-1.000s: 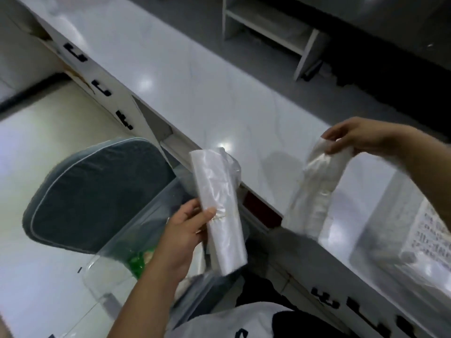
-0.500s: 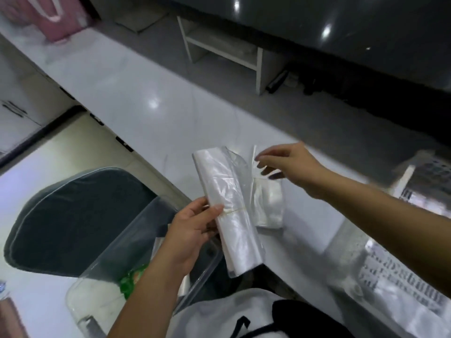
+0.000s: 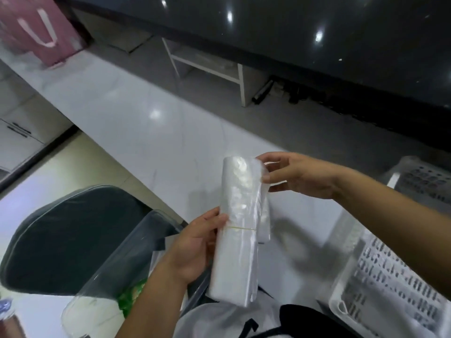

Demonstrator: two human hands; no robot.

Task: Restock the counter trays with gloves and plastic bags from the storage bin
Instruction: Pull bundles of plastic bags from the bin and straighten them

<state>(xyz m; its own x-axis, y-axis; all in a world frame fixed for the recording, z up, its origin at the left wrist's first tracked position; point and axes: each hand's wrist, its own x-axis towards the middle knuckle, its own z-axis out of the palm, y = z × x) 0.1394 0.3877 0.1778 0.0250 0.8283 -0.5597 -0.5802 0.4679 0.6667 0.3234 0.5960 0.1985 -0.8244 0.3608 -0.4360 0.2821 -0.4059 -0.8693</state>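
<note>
Since a moment ago the right hand (image 3: 301, 176) has come in to pinch the top corner of the plastic bag bundle (image 3: 240, 228), which the left hand (image 3: 195, 247) grips at its rubber band above the tabletop (image 3: 151, 132). Judging by this, a bag is being peeled off; next, carry it to the white tray (image 3: 390, 284) at four o'clock.

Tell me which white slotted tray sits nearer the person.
The slotted tray at the lower right, beside the person's body; the other tray lies farther along the counter.
</note>
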